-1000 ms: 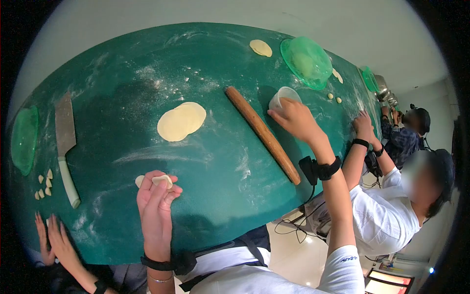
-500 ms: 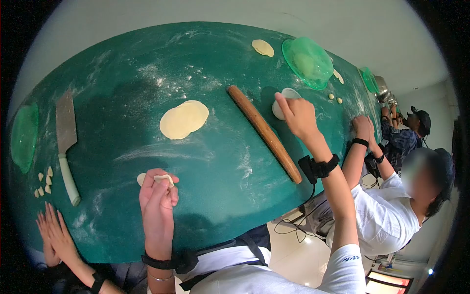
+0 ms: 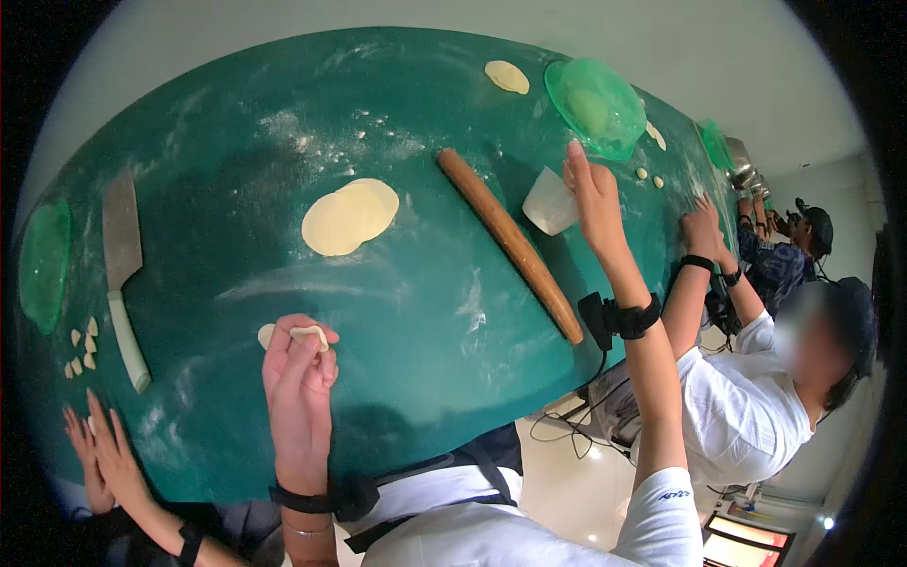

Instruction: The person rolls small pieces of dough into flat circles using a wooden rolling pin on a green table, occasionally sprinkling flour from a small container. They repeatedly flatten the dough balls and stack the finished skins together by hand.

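Rolling pin [image 3: 510, 248], wooden: lies slantwise on the green, flour-dusted table [image 3: 397, 113]; landmark for all entries. Left hand [image 3: 302, 364]: left of the pin, toward the wearer, thumb and fingers pinching a small dough piece [image 3: 308, 336]. Right hand [image 3: 595, 198]: right of the pin, fingers partly bent at the side of a translucent cup [image 3: 551, 202]; cannot tell whether they grip it. Cup: tilted, just right of the pin. Dough rounds [image 3: 350, 217]: pale, overlapping, left of the pin. Cleaver [image 3: 123, 236], light-handled: well left of the pin. Green bowl [image 3: 597, 106]: beyond the cup, right of the pin's far end.
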The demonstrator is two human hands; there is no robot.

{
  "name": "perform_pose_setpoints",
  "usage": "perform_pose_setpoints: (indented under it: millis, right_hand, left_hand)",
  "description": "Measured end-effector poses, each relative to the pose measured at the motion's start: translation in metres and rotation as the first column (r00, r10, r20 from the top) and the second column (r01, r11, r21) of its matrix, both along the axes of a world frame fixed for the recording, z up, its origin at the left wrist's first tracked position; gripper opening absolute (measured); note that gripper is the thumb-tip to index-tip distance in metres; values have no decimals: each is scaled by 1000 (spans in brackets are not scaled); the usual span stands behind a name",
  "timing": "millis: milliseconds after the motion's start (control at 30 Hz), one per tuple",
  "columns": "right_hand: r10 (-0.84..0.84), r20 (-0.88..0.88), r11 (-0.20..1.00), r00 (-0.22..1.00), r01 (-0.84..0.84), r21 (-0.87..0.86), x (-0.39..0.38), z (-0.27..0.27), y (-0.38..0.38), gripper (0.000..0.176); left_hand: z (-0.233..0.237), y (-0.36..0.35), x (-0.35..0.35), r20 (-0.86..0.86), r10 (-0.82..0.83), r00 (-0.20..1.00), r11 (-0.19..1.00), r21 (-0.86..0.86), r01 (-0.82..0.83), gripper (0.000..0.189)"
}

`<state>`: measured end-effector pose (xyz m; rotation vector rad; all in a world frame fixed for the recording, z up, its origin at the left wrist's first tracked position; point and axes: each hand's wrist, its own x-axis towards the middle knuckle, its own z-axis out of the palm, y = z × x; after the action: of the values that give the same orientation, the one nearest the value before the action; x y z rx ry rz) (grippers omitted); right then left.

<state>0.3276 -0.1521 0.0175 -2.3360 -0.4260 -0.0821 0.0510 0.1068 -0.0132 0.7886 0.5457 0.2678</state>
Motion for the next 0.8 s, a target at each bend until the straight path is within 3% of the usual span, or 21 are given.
perform_pose_setpoints:
  millis: [167,267,367,467,567,633,700,767,800]
  right_hand:
    - [62,-5,997,998,-62,43,0,1,4,60]
    - [41,51,984,998,-49,172,1,4,5,60]
    - [64,-52,950,997,-45,308,3,8,4,57]
    - [134,-323,865,937,48,499,-9,28,7,52]
    - [343,-478,754,809,66,653,-35,40,16,50]
    - [274,-490,867,827,9,499,-70,38,34,49]
    - [334,-647,914,685,-67,401,-98,24,47,48]
    - [445,-678,878,585,-135,460,-120,2,56,40]
    - [493,-576,846,652,-206,491,-134,-8,64,34]
  left_hand:
    - [-3,1,-1,21,-11,1000,1000,1,11,18]
    - [-1,1,-1,-11,4,1000,1000,-6,-4,28]
    - [-1,1,0,-49,13,999,1000,27,-12,34]
    - [0,1,-1,-67,13,998,999,42,-10,35]
    - [-4,3,-2,-51,17,999,999,37,-15,36]
    - [-5,3,-1,-38,28,999,999,20,-28,37]
    - [-3,2,1,-19,52,998,998,-27,-52,37]
    - [1,1,3,-16,55,998,998,-34,-56,38]
    - [4,0,3,-27,47,999,999,-21,-47,39]
